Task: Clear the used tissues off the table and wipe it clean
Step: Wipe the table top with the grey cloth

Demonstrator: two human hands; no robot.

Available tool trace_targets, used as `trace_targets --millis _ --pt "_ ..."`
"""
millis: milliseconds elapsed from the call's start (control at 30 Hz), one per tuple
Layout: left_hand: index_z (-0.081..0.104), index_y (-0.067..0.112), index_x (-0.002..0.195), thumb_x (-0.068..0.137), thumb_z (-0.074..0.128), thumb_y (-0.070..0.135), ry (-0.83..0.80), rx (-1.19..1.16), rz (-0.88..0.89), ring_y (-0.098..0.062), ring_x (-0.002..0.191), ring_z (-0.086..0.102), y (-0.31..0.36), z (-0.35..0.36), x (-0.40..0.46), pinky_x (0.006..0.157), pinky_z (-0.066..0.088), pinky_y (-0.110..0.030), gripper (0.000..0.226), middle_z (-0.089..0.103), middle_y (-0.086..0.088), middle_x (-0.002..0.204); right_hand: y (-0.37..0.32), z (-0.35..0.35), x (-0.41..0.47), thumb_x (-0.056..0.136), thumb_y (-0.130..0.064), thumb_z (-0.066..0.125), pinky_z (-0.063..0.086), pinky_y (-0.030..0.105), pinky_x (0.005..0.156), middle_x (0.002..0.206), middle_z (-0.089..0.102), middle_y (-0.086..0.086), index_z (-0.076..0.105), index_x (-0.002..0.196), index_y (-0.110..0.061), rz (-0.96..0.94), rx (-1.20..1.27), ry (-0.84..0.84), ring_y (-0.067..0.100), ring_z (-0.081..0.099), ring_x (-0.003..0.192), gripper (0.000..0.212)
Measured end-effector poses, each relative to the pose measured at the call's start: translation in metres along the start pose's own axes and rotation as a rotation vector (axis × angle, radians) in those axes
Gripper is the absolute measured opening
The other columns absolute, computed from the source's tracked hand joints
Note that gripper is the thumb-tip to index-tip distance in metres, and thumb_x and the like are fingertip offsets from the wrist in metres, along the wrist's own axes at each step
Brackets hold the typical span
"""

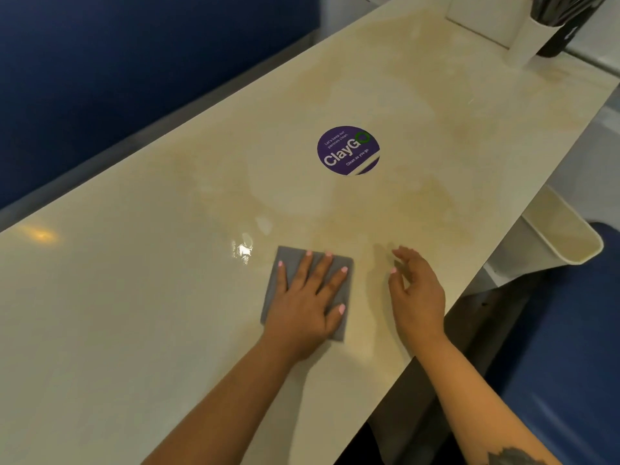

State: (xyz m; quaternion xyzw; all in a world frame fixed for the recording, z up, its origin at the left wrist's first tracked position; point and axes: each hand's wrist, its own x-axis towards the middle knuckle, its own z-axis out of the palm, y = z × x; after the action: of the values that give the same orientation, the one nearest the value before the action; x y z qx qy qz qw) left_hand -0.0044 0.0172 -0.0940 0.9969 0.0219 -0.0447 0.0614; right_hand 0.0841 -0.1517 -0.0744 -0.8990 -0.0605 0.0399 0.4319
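Wiping is underway: our left hand (307,297) presses flat on the cloth (295,260); right hand (417,290) hovers loosely, empty. Next, sweep the table (134,297).

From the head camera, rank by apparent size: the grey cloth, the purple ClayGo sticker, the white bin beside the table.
1. white bin, though the table edge hides part of it
2. grey cloth, partly covered by the left hand
3. purple ClayGo sticker
The sticker lies farther from the camera, so cloth versus sticker is unsure.
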Motion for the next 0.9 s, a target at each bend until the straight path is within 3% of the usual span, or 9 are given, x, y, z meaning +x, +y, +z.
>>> trace_targets --millis 100,167,233,400,533,733,900 --pt "0.016 0.030 0.148 0.090 0.020 0.054 -0.008 0.009 -0.105 -0.026 0.145 0.008 -0.027 -0.002 0.012 0.110 -0.007 -0.052 0.063 0.014 0.002 0.157 0.008 -0.005 0.010 0.095 -0.011 0.049 0.024 0.041 0.117 0.143 0.044 -0.003 0.052 0.129 -0.018 -0.060 -0.117 0.008 0.016 0.037 0.136 0.035" --pt "0.011 0.030 0.148 0.090 0.017 0.054 0.022 -0.012 -0.160 -0.024 0.145 0.002 -0.040 -0.001 0.003 0.111 -0.006 -0.052 0.064 0.008 0.003 0.157 0.016 -0.012 0.014 0.095 -0.010 0.047 0.005 0.038 0.119 0.147 0.039 0.002 0.050 0.132 -0.014 -0.034 -0.234 0.041 0.019 0.022 0.143 0.037" --pt "0.014 0.028 0.149 0.091 0.019 0.053 0.063 -0.008 -0.184 -0.025 0.144 0.002 -0.041 0.002 -0.012 0.111 -0.002 -0.054 0.063 0.011 0.000 0.157 0.025 -0.018 0.015 0.096 -0.014 0.045 -0.001 0.039 0.118 0.151 0.033 0.006 0.044 0.137 -0.013 0.022 -0.361 0.078 0.021 0.012 0.146 0.041" --pt "0.027 0.027 0.147 0.090 0.030 0.051 0.067 -0.026 -0.095 -0.032 0.143 0.014 0.006 0.005 -0.028 0.108 0.009 -0.063 0.061 0.021 -0.002 0.156 0.037 -0.013 0.011 0.099 -0.029 0.038 -0.007 0.042 0.117 0.156 0.019 0.007 0.030 0.145 -0.012 0.088 -0.424 0.076 0.021 0.002 0.147 0.050" --pt "0.031 0.027 0.145 0.089 0.030 0.051 0.049 0.017 -0.013 -0.031 0.142 0.020 0.007 0.004 0.005 0.107 0.010 -0.061 0.060 0.027 -0.002 0.154 0.037 -0.013 0.012 0.099 -0.036 0.033 -0.008 0.040 0.117 0.157 0.017 0.007 0.027 0.146 -0.011 0.086 -0.410 0.088 0.021 0.002 0.147 0.053" --pt "0.025 0.027 0.147 0.090 0.027 0.051 0.104 0.003 -0.180 -0.028 0.143 0.012 -0.027 0.005 -0.016 0.110 0.003 -0.056 0.061 0.022 -0.002 0.155 0.037 -0.013 0.012 0.099 -0.037 0.032 -0.008 0.041 0.117 0.158 0.015 0.008 0.025 0.147 -0.010 0.094 -0.410 0.087 0.021 0.001 0.147 0.055" --pt "0.029 0.028 0.146 0.088 0.035 0.051 0.093 -0.043 -0.006 -0.031 0.143 0.015 0.033 0.007 -0.045 0.108 0.011 -0.062 0.062 0.021 -0.001 0.156 0.033 -0.013 0.012 0.099 -0.036 0.033 -0.007 0.042 0.117 0.158 0.014 0.010 0.025 0.147 -0.009 0.099 -0.413 0.091 0.022 0.002 0.147 0.055"
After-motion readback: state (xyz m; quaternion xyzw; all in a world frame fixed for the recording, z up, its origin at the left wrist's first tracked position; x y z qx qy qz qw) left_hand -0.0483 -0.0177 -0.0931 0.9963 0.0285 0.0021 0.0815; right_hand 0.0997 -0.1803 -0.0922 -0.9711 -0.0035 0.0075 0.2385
